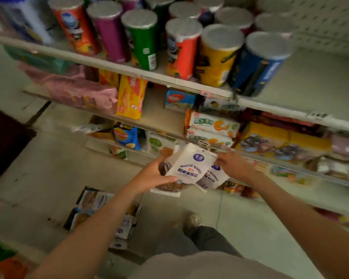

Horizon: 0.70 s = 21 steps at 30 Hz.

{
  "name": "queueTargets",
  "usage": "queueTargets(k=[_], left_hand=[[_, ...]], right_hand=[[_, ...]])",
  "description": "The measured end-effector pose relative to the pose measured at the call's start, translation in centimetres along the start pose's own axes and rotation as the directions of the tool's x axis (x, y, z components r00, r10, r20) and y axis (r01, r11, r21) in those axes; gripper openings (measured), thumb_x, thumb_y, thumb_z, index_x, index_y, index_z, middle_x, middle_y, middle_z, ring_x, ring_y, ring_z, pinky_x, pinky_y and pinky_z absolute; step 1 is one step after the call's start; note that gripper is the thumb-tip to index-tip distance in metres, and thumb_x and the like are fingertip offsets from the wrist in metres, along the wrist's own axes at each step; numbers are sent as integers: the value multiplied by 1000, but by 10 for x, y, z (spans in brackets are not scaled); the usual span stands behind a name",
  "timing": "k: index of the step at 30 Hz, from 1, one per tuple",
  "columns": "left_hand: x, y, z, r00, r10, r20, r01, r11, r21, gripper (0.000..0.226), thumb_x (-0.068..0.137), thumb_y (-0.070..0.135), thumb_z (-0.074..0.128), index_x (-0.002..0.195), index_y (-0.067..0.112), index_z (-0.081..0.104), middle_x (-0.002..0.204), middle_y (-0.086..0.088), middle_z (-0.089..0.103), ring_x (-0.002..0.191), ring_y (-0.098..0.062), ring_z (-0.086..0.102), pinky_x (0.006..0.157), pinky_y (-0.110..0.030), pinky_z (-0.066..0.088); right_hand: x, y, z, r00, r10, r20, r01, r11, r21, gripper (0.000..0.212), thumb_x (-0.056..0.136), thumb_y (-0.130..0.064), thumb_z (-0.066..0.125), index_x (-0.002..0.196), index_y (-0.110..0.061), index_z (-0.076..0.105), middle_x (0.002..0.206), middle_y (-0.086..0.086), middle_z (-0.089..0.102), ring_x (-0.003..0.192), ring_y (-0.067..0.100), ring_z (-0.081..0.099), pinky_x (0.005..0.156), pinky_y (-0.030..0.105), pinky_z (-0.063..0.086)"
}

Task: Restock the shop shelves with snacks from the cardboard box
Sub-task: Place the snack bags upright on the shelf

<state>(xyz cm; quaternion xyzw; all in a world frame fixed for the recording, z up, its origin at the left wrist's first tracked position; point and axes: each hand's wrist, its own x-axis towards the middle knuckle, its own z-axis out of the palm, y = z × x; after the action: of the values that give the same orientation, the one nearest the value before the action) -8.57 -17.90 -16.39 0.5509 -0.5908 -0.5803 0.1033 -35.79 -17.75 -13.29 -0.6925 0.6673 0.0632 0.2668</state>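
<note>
My left hand (152, 175) grips a small stack of white snack pouches; the top pouch (190, 164) has blue print and a round blue logo. My right hand (233, 165) pinches the upper right corner of that stack, above a second white pouch (212, 179) that sticks out below. Both hands hover in front of a low shelf edge (270, 158). The cardboard box (101, 214) lies on the floor under my left forearm, with several packets inside.
The top shelf holds several upright crisp tubes (218, 55) in orange, purple, green, yellow and blue. Lower shelves carry yellow biscuit packs (130, 97), a blue crisp bag (126, 136) and green-white packets (212, 123). My shoe (191, 221) stands on the pale floor.
</note>
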Motion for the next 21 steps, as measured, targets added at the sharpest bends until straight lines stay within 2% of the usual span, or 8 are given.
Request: queueTargets(k=[4,7,9,11,14,17,21], left_hand=[[22,28,27,988,61,140,-82,985,151,70,66,42,82,125,31,47,112,19,60,105,-3,58,87,-25,48],[41,56,60,961,83,263,-148,960,238,91,58,57,81,136,31,41,126,14,58,113,-7,57,96,-37,50],[48,70,81,943,111,314,-203,939,278,91,58,57,79,136,33,40,129,12,57,115,-10,56,98,-41,49],[56,90,114,914,141,380,-274,906,323,94,58,58,79,139,32,37,131,12,54,119,-12,53,100,-39,47],[65,114,163,880,177,441,-352,867,353,89,66,46,81,141,28,36,131,11,52,120,-10,49,99,-29,42],[73,132,208,859,178,481,-384,844,374,83,67,44,80,137,26,41,129,8,55,117,-12,52,93,-28,43],[77,161,278,832,164,531,-413,822,393,67,66,45,81,123,28,48,118,10,57,108,-10,54,90,-29,44]], right_hand=[[-38,37,4,990,112,-88,-103,990,99,30,97,-17,42,120,-16,60,115,11,66,100,30,61,79,34,47],[-74,74,9,958,256,-131,-230,955,185,30,96,-17,42,119,-17,61,115,11,66,100,30,61,82,39,50],[-93,93,13,935,324,-145,-284,928,242,29,96,-15,42,117,-14,62,113,11,67,99,31,61,80,37,49],[-118,116,15,896,413,-165,-354,887,295,26,96,-14,42,113,-11,62,109,13,67,97,31,61,75,33,45],[-151,155,24,840,513,-177,-431,829,356,22,95,-13,43,103,-7,62,103,15,68,92,32,61,69,32,44],[-181,189,28,801,563,-202,-458,795,397,25,95,-13,45,110,-8,65,105,14,69,92,31,63,77,39,50],[-225,247,31,762,624,-171,-521,749,410,30,97,-16,44,120,-11,62,115,12,66,102,31,61,86,39,49]])
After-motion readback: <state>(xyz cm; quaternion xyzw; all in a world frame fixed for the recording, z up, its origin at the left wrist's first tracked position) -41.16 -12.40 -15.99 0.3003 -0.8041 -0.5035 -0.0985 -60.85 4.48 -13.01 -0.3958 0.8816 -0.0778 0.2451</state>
